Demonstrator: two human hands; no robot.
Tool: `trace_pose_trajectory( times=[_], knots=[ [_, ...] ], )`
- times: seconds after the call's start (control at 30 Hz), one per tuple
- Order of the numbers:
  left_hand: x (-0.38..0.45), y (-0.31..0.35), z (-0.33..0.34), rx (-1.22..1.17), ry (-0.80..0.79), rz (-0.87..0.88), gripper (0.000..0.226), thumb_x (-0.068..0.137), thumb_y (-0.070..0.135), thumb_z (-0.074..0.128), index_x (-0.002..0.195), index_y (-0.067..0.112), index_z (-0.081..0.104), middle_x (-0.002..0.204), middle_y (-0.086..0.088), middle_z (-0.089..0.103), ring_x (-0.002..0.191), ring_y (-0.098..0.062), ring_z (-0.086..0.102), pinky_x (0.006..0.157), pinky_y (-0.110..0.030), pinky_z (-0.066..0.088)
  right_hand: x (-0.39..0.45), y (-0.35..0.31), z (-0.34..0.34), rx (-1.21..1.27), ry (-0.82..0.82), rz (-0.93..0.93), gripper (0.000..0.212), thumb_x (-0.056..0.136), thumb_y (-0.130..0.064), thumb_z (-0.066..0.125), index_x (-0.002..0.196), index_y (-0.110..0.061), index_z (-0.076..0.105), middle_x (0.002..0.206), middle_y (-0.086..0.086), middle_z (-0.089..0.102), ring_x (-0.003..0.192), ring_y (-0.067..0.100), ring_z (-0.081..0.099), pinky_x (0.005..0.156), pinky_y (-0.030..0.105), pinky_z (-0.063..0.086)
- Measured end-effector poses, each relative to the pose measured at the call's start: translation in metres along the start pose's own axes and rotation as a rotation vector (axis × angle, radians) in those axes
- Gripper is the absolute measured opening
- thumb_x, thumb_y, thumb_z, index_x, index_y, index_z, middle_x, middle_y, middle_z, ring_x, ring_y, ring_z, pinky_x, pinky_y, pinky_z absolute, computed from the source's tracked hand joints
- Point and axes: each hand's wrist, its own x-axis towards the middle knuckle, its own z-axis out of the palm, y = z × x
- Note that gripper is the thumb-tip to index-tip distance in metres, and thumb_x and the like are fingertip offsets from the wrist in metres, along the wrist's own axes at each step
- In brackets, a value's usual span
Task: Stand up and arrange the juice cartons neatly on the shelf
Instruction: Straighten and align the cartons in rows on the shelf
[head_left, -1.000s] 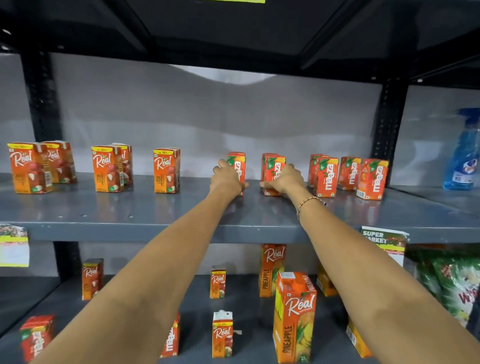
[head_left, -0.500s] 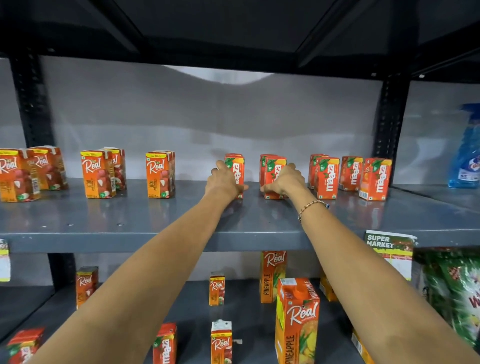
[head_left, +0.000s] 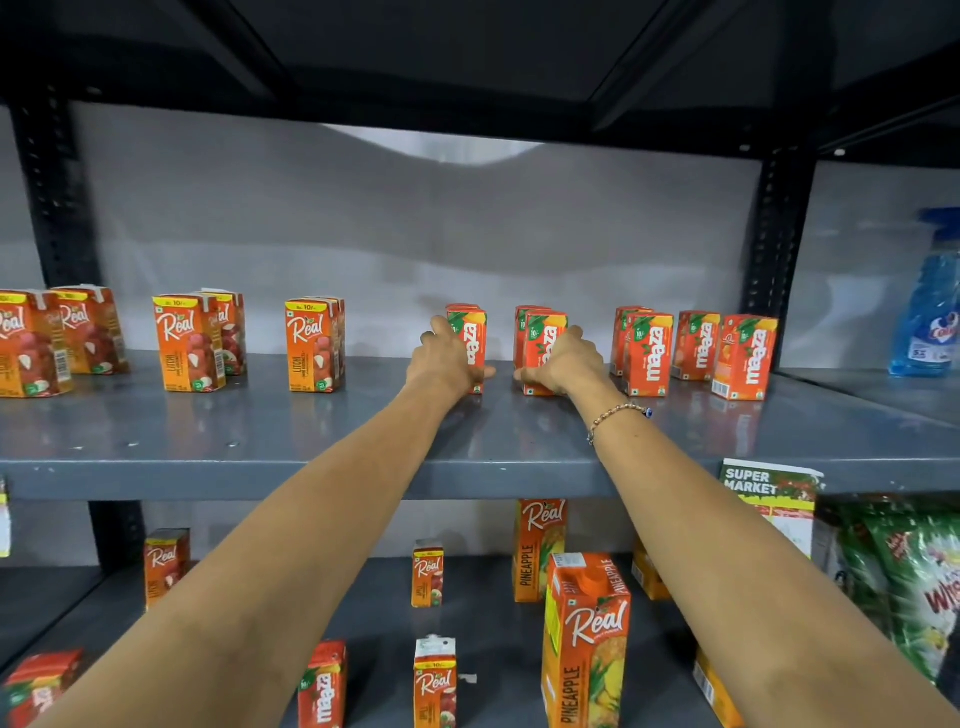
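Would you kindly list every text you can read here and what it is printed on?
"Real", "LITCHI", "10/-": litchi cartons, upper shelf.
"maaza": mango cartons, upper shelf.
"Real", "PINEAPPLE": tall carton, lower shelf.
"SUPER MARKET": shelf-edge sign.
Green packet and blue bottle: too blurred.

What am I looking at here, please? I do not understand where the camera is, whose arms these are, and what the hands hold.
The camera sits on a person's head and looks forward and down, so the two bare arms are that person's own. There is only this one view. In front is a grey metal shelf carrying small orange juice cartons, all upright: "Real" cartons on the left, "Maaza" cartons on the right. The left hand grips one small orange Maaza carton; the right hand, with a beaded bracelet on its wrist, grips a neighbouring orange Maaza carton. Both cartons stand on the shelf, a gap between them. A lower shelf holds more cartons, including a tall orange pineapple carton.
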Motion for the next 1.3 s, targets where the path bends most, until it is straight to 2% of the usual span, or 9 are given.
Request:
trace_pose_trajectory(
  times=[0.17, 0.23, 0.3, 0.4, 0.5, 0.6, 0.7, 0.83, 1.3],
  knots=[
    [-0.005, -0.008, -0.014, -0.041, -0.007, -0.047, 0.083, 0.074, 0.048, 0.073, 0.13, 0.002, 0.031, 0.13, -0.018, 0.049, 0.121, -0.035, 0.05, 0.094, -0.041, 0.043, -0.009, 0.001, -0.009, -0.039, 0.0, 0.061, 0.071, 0.083, -0.039, 0.069, 0.136, -0.004, 0.038, 0.134, 0.014, 0.05, 0.124, 0.031, 0.051, 0.098, 0.037, 0.044],
    [-0.009, -0.019, -0.029, -0.027, 0.132, 0.034, 0.076, 0.078, 0.047, 0.07, 0.127, -0.001, 0.037, 0.129, -0.019, 0.049, 0.119, -0.035, 0.05, 0.094, -0.04, 0.042, -0.017, -0.001, -0.01, -0.138, 0.015, 0.057, 0.052, 0.088, -0.024, 0.064, 0.132, -0.004, 0.046, 0.129, 0.015, 0.055, 0.118, 0.031, 0.056, 0.095, 0.037, 0.047],
    [-0.009, -0.036, -0.046, 0.051, 0.389, 0.145, 0.067, 0.083, 0.043, 0.066, 0.126, -0.001, 0.041, 0.127, -0.017, 0.047, 0.118, -0.033, 0.047, 0.095, -0.038, 0.04, -0.028, -0.012, -0.004, -0.165, -0.011, 0.004, 0.035, 0.091, -0.016, 0.059, 0.122, -0.004, 0.052, 0.115, 0.015, 0.06, 0.107, 0.03, 0.062, 0.087, 0.034, 0.052],
    [-0.007, -0.064, -0.067, -0.031, 0.59, -0.001, 0.082, 0.08, 0.042, 0.069, 0.139, 0.0, 0.028, 0.14, -0.019, 0.032, 0.128, -0.036, 0.035, 0.102, -0.044, 0.033, -0.04, -0.044, 0.007, -0.133, -0.032, -0.118, 0.028, 0.092, -0.021, 0.058, 0.114, -0.003, 0.057, 0.112, 0.016, 0.062, 0.103, 0.029, 0.062, 0.078, 0.032, 0.046],
    [-0.006, -0.091, -0.074, -0.099, 0.403, -0.296, 0.108, 0.076, 0.046, 0.071, 0.148, -0.001, 0.006, 0.154, -0.022, 0.01, 0.143, -0.037, 0.012, 0.114, -0.047, 0.018, -0.035, -0.069, 0.022, -0.048, -0.035, -0.154, 0.06, 0.084, -0.04, 0.067, 0.128, -0.002, 0.053, 0.129, 0.015, 0.055, 0.117, 0.031, 0.056, 0.091, 0.033, 0.045],
    [-0.001, -0.107, -0.07, -0.116, 0.216, -0.382, 0.112, 0.073, 0.046, 0.074, 0.146, -0.005, 0.007, 0.151, -0.023, 0.019, 0.141, -0.036, 0.018, 0.115, -0.041, 0.02, -0.031, -0.076, 0.039, 0.009, -0.053, -0.107, 0.082, 0.077, -0.047, 0.073, 0.136, -0.001, 0.041, 0.132, 0.013, 0.047, 0.12, 0.031, 0.053, 0.093, 0.035, 0.045],
    [0.002, -0.111, -0.07, -0.221, 0.184, -0.349, 0.089, 0.079, 0.032, 0.073, 0.141, -0.001, 0.018, 0.14, -0.022, 0.039, 0.13, -0.037, 0.04, 0.107, -0.042, 0.035, -0.028, -0.075, 0.05, 0.053, 0.002, -0.075, 0.077, 0.078, -0.038, 0.075, 0.135, -0.002, 0.037, 0.131, 0.012, 0.049, 0.119, 0.03, 0.054, 0.09, 0.035, 0.046],
    [0.0, -0.112, -0.072, -0.218, 0.227, -0.334, 0.065, 0.088, 0.024, 0.063, 0.137, 0.002, 0.026, 0.135, -0.021, 0.048, 0.124, -0.038, 0.047, 0.1, -0.044, 0.041, -0.024, -0.074, 0.053, 0.047, 0.025, -0.06, 0.071, 0.082, -0.032, 0.072, 0.134, -0.002, 0.035, 0.132, 0.014, 0.052, 0.121, 0.032, 0.054, 0.094, 0.036, 0.045],
    [-0.003, -0.112, -0.074, -0.233, 0.195, -0.328, 0.075, 0.082, 0.027, 0.071, 0.138, 0.007, 0.025, 0.136, -0.019, 0.047, 0.125, -0.038, 0.048, 0.101, -0.047, 0.041, -0.027, -0.071, 0.053, 0.06, 0.008, -0.107, 0.073, 0.081, -0.04, 0.072, 0.133, -0.006, 0.037, 0.131, 0.014, 0.053, 0.119, 0.031, 0.055, 0.093, 0.037, 0.047]
  ],
)
